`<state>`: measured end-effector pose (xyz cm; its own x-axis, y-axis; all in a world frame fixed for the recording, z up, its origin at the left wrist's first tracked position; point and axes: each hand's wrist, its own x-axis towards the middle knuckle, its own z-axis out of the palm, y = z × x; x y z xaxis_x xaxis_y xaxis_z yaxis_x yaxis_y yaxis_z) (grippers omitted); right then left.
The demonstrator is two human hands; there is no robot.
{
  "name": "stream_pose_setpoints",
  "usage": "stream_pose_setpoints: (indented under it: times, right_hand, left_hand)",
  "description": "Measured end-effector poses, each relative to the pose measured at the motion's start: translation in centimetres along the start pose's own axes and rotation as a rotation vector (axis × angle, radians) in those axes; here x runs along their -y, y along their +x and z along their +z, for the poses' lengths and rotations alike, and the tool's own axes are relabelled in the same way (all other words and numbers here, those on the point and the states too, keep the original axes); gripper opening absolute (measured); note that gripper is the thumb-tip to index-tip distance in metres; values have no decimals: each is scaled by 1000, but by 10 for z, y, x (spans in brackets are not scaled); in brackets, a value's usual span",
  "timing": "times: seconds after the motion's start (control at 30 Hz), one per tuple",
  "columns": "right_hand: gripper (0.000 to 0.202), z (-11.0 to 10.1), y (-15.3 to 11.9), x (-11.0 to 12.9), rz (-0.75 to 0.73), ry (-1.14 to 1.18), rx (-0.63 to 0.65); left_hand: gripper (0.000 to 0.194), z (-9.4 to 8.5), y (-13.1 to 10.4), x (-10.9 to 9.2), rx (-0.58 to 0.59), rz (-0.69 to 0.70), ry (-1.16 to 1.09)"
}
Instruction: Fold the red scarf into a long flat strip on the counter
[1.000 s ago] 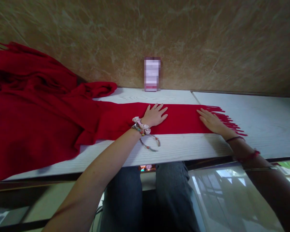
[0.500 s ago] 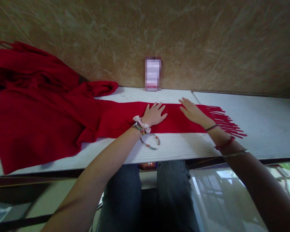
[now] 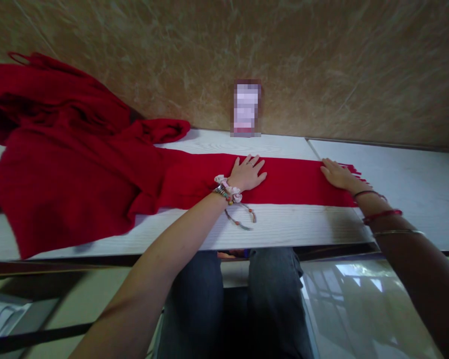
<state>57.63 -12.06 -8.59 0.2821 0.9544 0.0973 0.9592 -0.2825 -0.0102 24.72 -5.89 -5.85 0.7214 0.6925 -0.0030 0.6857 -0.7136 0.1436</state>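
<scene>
A red fringed scarf (image 3: 292,182) runs flat along the white wood-grain tabletop (image 3: 284,227), its left part bunched in a large loose heap. My left hand (image 3: 247,173) lies with fingers spread on the flat stretch, near its middle. Farther right, my right hand (image 3: 338,174) rests palm down on the scarf close to its fringed end. The hand and wrist cover much of that fringe (image 3: 353,170). Neither hand grips the cloth.
A phone-like object with a blurred screen (image 3: 246,107) leans upright against the brown marbled wall (image 3: 153,60) behind the table. The heaped cloth also touches the wall at the left. My legs (image 3: 273,299) are below the table's front edge.
My right hand has slid right along the scarf to its fringed end. My left hand stays on the same part of the cloth. The whole view has shifted slightly.
</scene>
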Motion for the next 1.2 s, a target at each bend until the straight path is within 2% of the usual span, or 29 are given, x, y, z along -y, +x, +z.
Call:
stream_pose_setpoints:
  times: [0.07, 0.13, 0.23, 0.33, 0.43, 0.53, 0.63, 0.87, 0.97, 1.03, 1.1, 1.13, 1.2]
  right_hand:
    - [51, -6, 1, -3, 36, -15, -10]
    - [56, -12, 2, 12, -8, 15, -60]
    - [60, -14, 0, 59, -178, 129, -139]
    - [56, -10, -2, 111, -333, 190, -101]
    - [53, -2, 0, 138, -364, 166, -46]
    - [51, 4, 4, 135, -387, 124, -26]
    - [50, 7, 7, 117, -372, 92, -23]
    - [50, 0, 7, 73, -114, -4, 51]
    - [50, -4, 5, 69, -56, 2, -8]
    - [51, -8, 2, 77, -95, 38, -115]
    - [52, -13, -3, 92, -229, 112, -209]
    - [53, -16, -6, 101, -320, 153, -222]
    - [53, -19, -13, 119, -503, 215, -166]
  left_hand:
    - [56, 1, 1, 1, -10, 0, 2]
    - [56, 2, 1, 1, -12, -2, 6]
    - [56, 2, 1, 2, -13, 0, 12]
    - [55, 2, 0, 1, -29, -1, 23]
    - [55, 2, 0, 1, -31, -8, 33]
    - [55, 4, 0, 2, -43, 1, 35]
    - [55, 5, 1, 3, -42, 5, 38]
    - [55, 0, -2, 2, 2, -10, 44]
    - [55, -4, -6, 2, 17, -19, 57]
    - [55, -8, -11, 3, 10, -27, 74]
    - [56, -12, -15, 6, -14, -42, 96]
    - [57, -14, -16, 8, -23, -58, 109]
    - [57, -16, -17, 13, -5, -106, 117]
